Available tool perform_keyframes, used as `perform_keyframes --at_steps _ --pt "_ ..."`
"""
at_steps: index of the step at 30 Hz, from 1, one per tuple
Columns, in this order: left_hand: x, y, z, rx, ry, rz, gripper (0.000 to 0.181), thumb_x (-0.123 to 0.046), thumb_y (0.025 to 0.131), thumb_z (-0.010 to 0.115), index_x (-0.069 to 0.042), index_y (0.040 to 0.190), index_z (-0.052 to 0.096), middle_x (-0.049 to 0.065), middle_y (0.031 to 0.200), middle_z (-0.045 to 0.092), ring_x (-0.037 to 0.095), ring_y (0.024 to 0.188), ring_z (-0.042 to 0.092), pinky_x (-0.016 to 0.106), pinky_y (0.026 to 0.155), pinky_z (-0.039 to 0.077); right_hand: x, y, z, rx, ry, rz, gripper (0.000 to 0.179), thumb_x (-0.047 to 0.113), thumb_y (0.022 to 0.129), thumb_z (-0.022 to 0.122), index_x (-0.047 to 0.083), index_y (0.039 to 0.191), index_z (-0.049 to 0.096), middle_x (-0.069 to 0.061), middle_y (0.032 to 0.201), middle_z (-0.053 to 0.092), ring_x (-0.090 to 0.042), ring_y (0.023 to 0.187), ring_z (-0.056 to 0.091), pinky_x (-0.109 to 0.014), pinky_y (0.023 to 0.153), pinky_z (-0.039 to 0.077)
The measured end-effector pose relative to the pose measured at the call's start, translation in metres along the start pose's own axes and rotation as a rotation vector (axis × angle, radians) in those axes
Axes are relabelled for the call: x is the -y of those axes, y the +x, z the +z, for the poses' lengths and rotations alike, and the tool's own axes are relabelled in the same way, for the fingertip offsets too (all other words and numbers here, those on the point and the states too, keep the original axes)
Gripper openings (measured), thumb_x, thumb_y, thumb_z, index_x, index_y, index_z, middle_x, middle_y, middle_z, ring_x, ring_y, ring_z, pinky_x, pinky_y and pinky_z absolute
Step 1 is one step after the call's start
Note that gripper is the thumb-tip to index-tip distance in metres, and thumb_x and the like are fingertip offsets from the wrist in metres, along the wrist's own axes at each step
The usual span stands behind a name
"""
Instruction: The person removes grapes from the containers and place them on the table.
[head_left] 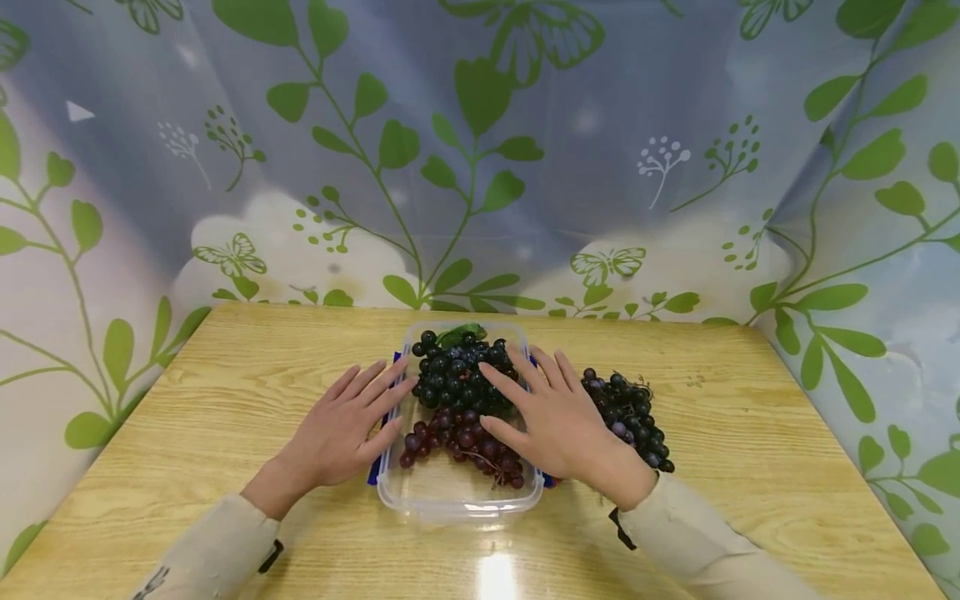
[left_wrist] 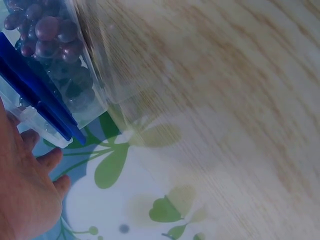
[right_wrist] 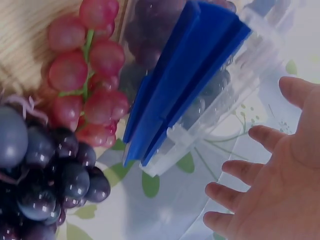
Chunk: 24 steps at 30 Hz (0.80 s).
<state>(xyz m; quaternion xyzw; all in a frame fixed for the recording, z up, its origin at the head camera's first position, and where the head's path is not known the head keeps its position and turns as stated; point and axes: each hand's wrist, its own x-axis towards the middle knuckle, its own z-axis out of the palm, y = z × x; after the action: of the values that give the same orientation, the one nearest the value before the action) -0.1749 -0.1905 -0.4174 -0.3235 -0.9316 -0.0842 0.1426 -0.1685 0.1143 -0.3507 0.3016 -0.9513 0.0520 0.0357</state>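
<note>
Two hands [head_left: 564, 423] at one box [head_left: 459, 506], two grape bunches [head_left: 454, 379] inside

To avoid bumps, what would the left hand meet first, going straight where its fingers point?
Probably the clear container; if the left hand is higher, perhaps the dark grapes inside. Depth is unclear.

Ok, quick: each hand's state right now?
Left hand: open, fingers extended by the clear container, holding nothing.
Right hand: open, fingers spread at the container's other side, holding nothing.

Lower left of the right-wrist view, the edge clipped dark grapes [right_wrist: 37, 200]; upper left of the left-wrist view, the box [left_wrist: 91, 115] got cropped!
</note>
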Motion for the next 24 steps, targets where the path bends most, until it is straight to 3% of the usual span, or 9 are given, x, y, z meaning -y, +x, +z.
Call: perform_keyframes --at_steps 14,24 --pt "0.000 0.000 0.001 0.001 0.000 -0.009 0.055 -0.033 0.099 0.047 -0.017 0.150 0.036 0.004 0.157 0.023 0.031 0.139 0.026 0.050 0.112 0.017 0.015 0.001 0.016 -0.045 -0.097 -0.075 0.059 0.057 0.096 0.041 0.031 0.149 0.035 -0.010 0.142 0.041 -0.035 0.131 0.035 -0.056 0.112 0.013" --pt "0.000 0.000 0.001 -0.003 -0.010 -0.009 0.053 -0.034 0.099 0.047 -0.014 0.148 0.039 0.005 0.156 0.024 0.031 0.139 0.027 0.050 0.112 0.018 0.023 0.001 0.022 -0.049 -0.131 -0.109 0.056 0.055 0.095 0.048 0.029 0.145 0.043 -0.011 0.130 0.048 -0.032 0.120 0.044 -0.053 0.112 0.016"
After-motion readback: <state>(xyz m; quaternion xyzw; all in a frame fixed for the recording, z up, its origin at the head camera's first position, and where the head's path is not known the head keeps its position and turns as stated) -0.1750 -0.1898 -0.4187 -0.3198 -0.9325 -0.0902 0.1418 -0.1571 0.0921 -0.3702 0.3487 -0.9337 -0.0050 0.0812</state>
